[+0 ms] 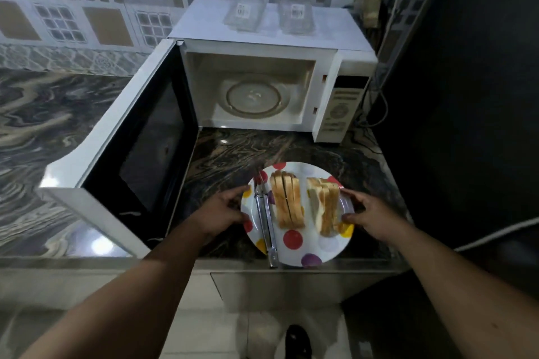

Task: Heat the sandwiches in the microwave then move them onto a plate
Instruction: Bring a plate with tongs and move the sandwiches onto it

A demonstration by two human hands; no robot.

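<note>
Both bare forearms reach forward and converge; the left hand [222, 214] curls its fingers [239, 190] around the plate's [294, 256] left rim; the right hand [368, 211] grips the right rim, thumb low, fingers above.

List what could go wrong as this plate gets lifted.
The tongs lie loose on the plate, handle past the rim, and could slide off if it tips. The two sandwiches stand on edge and may topple. The open microwave door sits close to the left hand.
</note>
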